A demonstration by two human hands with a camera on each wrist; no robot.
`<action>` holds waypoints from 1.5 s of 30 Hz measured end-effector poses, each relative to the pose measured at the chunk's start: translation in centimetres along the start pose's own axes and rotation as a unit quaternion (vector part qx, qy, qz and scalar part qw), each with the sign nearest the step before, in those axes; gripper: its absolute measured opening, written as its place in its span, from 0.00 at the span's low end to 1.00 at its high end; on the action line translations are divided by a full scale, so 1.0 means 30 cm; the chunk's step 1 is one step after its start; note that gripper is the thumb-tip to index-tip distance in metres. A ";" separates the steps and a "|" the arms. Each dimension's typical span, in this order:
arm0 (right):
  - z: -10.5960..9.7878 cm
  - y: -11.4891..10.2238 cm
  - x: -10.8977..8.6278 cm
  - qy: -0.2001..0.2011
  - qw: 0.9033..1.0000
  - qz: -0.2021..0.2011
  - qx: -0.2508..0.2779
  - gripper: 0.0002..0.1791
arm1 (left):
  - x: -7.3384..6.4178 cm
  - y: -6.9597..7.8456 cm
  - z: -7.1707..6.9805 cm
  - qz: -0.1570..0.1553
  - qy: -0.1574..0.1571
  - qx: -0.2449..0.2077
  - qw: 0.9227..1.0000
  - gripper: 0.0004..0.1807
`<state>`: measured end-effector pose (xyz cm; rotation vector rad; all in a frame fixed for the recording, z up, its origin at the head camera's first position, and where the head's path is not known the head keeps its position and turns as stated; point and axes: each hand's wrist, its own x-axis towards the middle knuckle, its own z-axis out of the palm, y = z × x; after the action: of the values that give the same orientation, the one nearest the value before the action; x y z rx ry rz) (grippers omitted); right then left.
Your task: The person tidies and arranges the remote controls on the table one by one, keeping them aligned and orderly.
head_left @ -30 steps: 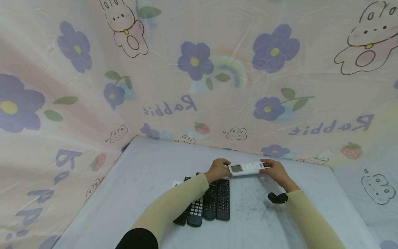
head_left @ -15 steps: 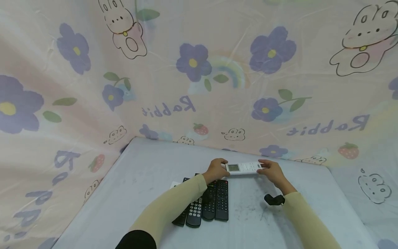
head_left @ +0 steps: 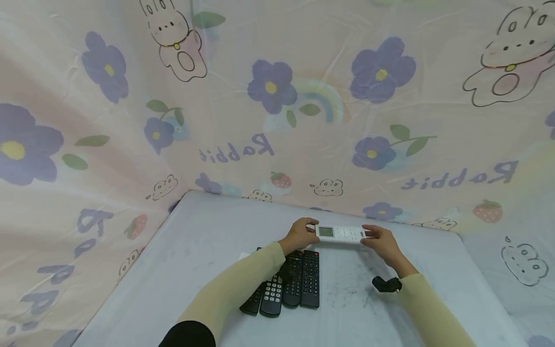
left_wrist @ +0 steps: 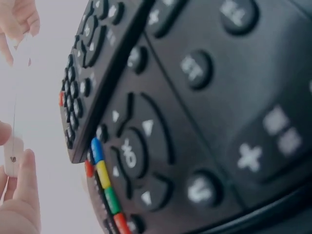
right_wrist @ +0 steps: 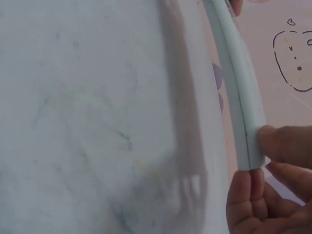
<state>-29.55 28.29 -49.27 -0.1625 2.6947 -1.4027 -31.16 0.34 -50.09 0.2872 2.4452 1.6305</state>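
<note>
A white remote control [head_left: 352,234] with a small grey screen is held crosswise above the back of the white table. My left hand [head_left: 299,234] pinches its screen end, and my right hand [head_left: 383,245] grips the other end between thumb and fingers. In the right wrist view the side of the white remote [right_wrist: 242,92] shows, with the right hand's thumb and fingers around its lower end. Below my left forearm, several black remotes lie side by side, the rightmost black remote [head_left: 310,279] fully visible. They fill most of the left wrist view, close up.
A white object [head_left: 244,255] shows only in part behind the left sleeve. Another black remote [head_left: 271,296] lies partly under the forearm. A patterned curtain [head_left: 312,144] rises right behind the table's back edge. A black strap-like piece [head_left: 386,284] sits at the right cuff.
The white remote has turned slightly: its left end is a little higher and its right end a little lower. Both hands keep hold of it. The black remotes have stayed put.
</note>
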 end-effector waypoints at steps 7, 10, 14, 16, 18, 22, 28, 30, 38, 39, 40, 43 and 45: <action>0.006 -0.004 -0.017 0.007 1.000 0.008 0.010 0.33 | 0.005 -0.013 -0.014 0.012 -0.018 -0.008 1.000 0.30; 0.007 -0.001 -0.023 0.002 1.000 0.005 0.008 0.34 | 0.006 -0.019 -0.019 0.012 -0.019 -0.010 1.000 0.32; 0.010 0.003 -0.032 -0.012 1.000 -0.003 0.010 0.36 | 0.008 -0.024 -0.031 0.022 -0.012 -0.020 0.999 0.33; 0.012 0.004 -0.039 -0.019 1.000 -0.007 0.008 0.37 | 0.008 -0.025 -0.038 0.028 -0.016 -0.028 0.999 0.33; 0.015 0.006 -0.047 -0.025 1.000 -0.008 0.004 0.37 | 0.008 -0.023 -0.045 0.035 -0.026 -0.031 0.999 0.33; 0.020 0.006 -0.065 -0.031 0.999 -0.003 0.010 0.37 | 0.001 -0.014 -0.061 0.044 -0.045 -0.024 0.998 0.32; 0.030 -0.020 -0.102 -0.055 0.998 -0.006 0.034 0.36 | 0.003 -0.008 -0.080 0.038 -0.049 0.010 0.998 0.28; 0.036 -0.029 -0.116 -0.070 0.997 -0.012 0.037 0.36 | 0.007 -0.007 -0.084 0.034 -0.055 0.012 0.998 0.28; 0.064 -0.073 -0.183 -0.109 0.992 -0.038 0.050 0.40 | 0.012 0.010 -0.097 0.043 -0.076 0.034 0.996 0.24; 0.068 -0.078 -0.190 -0.110 0.992 -0.036 0.055 0.40 | 0.012 0.012 -0.097 0.045 -0.077 0.036 0.995 0.23; 0.070 -0.084 -0.197 -0.114 0.991 -0.038 0.060 0.41 | 0.012 0.013 -0.097 0.046 -0.077 0.034 0.995 0.22; 0.080 -0.101 -0.214 -0.127 0.988 -0.044 0.077 0.43 | 0.011 0.016 -0.092 0.045 -0.075 0.034 0.996 0.20; 0.088 -0.112 -0.224 -0.130 0.987 -0.047 0.081 0.44 | 0.009 0.019 -0.086 0.039 -0.077 0.032 0.996 0.19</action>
<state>-22.38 25.18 -47.76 -0.4318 2.3817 -1.5009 -32.06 -1.67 -48.59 0.5044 2.4014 1.4998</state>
